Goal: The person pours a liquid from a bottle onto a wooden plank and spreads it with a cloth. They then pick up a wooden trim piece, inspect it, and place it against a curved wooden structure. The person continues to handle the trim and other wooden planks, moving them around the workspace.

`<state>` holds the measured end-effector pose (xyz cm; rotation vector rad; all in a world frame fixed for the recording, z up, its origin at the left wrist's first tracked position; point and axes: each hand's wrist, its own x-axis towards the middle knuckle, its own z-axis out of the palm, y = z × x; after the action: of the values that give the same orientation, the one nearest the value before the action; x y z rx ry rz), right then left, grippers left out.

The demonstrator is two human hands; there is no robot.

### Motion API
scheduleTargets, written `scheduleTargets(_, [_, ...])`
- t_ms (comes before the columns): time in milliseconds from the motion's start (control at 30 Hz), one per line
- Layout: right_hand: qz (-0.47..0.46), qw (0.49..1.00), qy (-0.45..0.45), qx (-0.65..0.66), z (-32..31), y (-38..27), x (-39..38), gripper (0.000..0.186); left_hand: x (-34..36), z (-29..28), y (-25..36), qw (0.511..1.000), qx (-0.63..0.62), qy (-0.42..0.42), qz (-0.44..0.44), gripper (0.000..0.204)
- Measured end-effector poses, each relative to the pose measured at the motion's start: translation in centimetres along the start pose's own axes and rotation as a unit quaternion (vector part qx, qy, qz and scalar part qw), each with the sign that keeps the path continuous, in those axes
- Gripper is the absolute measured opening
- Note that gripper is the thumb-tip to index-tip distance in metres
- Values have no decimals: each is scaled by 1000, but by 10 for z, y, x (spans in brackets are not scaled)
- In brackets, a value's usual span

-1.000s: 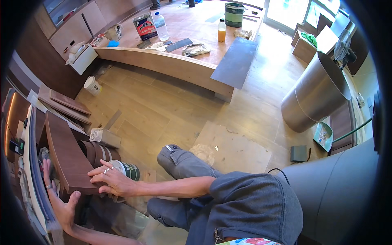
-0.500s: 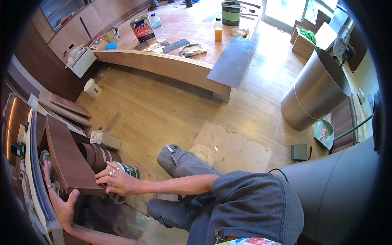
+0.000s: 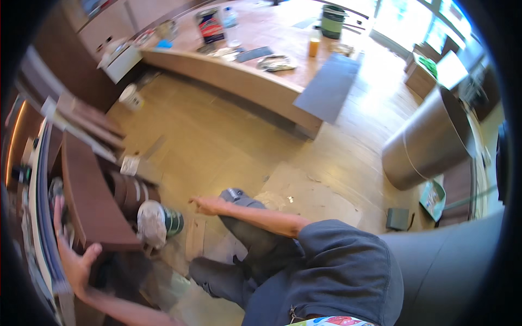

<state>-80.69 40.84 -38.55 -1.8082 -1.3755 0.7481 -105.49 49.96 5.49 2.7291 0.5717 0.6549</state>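
Note:
My left hand (image 3: pixel 76 266) is at the left, fingers stretched along the side of a curved dark-brown panel (image 3: pixel 89 201) and thumb spread out by its lower corner. A greyish crumpled cloth (image 3: pixel 56 190) shows just beyond those fingertips. My right hand (image 3: pixel 207 205) hangs over the floor by my bent knee, blurred, a finger pointing left and nothing visible in it. Between the panel and that hand lies a tilted green-labelled can (image 3: pixel 174 221) with a pale crumpled cover (image 3: pixel 152 224) on its end. Brown rolled strips (image 3: pixel 130 193) sit behind the can.
A low wooden platform (image 3: pixel 217 73) stands ahead, holding a bottle of orange liquid (image 3: pixel 314 43), a metal tin (image 3: pixel 210 26) and a green bucket (image 3: pixel 333 23). A large rolled sheet (image 3: pixel 418 144) stands right, beside a green dustpan (image 3: pixel 432 200). Brown boards (image 3: pixel 89 122) lean at left.
My right hand has come off the brown panel and moved right toward my knee, uncovering the can's end. My left hand stays at the panel. The view has shifted slightly.

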Motion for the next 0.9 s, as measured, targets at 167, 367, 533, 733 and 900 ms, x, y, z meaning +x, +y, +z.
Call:
scheduleTargets(167, [-26, 999, 2, -29, 7, 1, 1, 43, -5, 0, 0, 997, -56, 9, -46, 126])
scheduleTargets(367, [-15, 999, -40, 18, 9, 5, 6, 40, -16, -3, -21, 936, -332, 118, 20, 104])
scheduleTargets(533, [-39, 997, -27, -57, 8, -8, 6, 37, -14, -5, -29, 905, -395, 156, -32, 72])
scheduleTargets(733, [-51, 998, -34, -3, 13, 1, 8, 37, -6, 2, -30, 912, -358, 196, -35, 72])
scheduleTargets(900, [-101, 993, -60, -16, 23, 40, 27, 40, -1, 17, -50, 935, -269, 225, -45, 74])
